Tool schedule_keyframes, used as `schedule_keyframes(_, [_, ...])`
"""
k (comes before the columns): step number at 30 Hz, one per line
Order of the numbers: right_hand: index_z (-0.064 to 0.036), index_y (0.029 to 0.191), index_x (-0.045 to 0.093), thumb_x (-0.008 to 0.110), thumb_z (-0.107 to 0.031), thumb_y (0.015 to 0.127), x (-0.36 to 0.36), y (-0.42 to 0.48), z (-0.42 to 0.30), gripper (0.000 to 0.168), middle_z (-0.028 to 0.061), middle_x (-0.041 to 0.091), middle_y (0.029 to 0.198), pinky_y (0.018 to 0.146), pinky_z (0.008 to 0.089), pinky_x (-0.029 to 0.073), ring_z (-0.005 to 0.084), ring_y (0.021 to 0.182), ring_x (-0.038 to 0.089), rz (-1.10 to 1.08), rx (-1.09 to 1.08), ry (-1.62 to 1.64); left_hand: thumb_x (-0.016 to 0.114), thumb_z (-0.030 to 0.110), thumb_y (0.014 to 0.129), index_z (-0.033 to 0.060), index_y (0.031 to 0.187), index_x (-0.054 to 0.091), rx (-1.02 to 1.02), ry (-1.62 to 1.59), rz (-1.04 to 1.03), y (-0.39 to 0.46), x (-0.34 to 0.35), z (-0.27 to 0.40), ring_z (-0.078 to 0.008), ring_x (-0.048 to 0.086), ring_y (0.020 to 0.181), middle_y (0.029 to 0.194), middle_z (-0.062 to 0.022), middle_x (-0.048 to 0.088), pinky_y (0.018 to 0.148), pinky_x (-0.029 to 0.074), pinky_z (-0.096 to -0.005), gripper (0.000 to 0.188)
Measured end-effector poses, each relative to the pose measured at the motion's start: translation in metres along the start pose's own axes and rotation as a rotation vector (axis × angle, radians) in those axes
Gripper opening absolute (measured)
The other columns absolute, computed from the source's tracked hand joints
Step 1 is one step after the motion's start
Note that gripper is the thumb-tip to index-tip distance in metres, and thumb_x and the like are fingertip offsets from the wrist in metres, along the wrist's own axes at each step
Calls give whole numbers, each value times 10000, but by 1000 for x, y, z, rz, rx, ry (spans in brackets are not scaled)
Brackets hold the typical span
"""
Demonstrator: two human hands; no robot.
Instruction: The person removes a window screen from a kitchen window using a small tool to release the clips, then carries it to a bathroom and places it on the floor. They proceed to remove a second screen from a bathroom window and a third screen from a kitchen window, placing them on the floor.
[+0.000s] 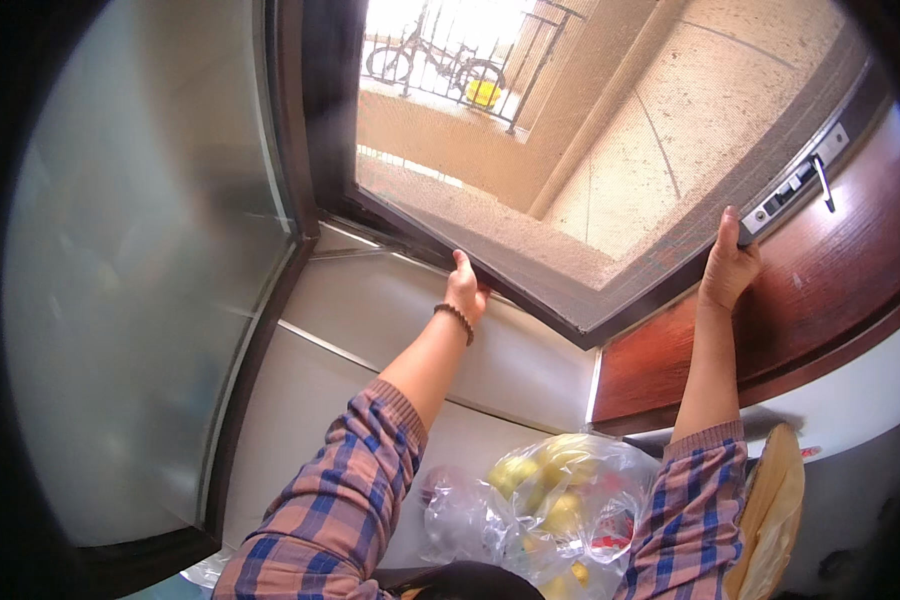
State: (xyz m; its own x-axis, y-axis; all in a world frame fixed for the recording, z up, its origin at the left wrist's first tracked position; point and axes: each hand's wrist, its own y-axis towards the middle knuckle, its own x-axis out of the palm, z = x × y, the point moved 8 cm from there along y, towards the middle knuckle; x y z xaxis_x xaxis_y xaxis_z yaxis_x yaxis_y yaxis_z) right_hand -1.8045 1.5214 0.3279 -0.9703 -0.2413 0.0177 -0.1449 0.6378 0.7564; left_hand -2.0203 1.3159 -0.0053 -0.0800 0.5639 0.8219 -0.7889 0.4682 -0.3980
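A dark-framed window screen [570,187] with fine mesh stands tilted in front of me, its lower corner pointing down toward the sill. My left hand [465,289] grips the bottom rail of the frame, thumb on the near face; a beaded bracelet circles that wrist. Higher on the right, my right hand [729,266] holds the side rail, thumb up along the frame and fingers behind it. Just above that hand, a metal latch plate [795,180] with a small lever handle is set in the side rail.
An open frosted-glass sash [142,285] fills the left. Below lie a pale tiled sill [330,420] and a clear plastic bag [562,495] of yellow fruit. Reddish-brown wood panelling [817,300] is at right. Through the mesh, a bicycle [435,64] stands by a railing.
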Motion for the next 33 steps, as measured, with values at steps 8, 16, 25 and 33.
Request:
schedule_keyframes(8, [43,718,600,661,-343,754,0,10,-1,393,8,566,692,575,238,407,92,634,478,48,-39,-33,268,452,903,-14,1065,424,-40,229,37,13,4,-2,-242,556,855,962,-146,536,761,480,-387,517])
schedule_keyframes(16, [42,763,594,651,-300,760,0,-8,-25,346,17,543,703,588,244,382,100,652,463,69,18,-65,335,474,881,30,958,475,-18,194,56,-7,-8,5,-205,579,771,833,-84,572,708,495,-350,472])
schedule_keyframes(25, [59,835,612,637,-246,767,-50,-14,-82,313,30,571,747,591,239,393,103,663,487,95,40,-141,331,477,879,22,1100,376,17,164,-49,-60,8,-14,-256,537,897,956,-131,523,811,447,-398,508])
schedule_keyframes(33, [1,792,587,649,-226,723,-70,-69,-95,245,24,557,750,615,249,390,97,682,482,13,281,-114,394,475,856,40,1134,322,27,86,-38,-90,-38,-6,-226,553,776,894,-99,488,709,498,-376,522])
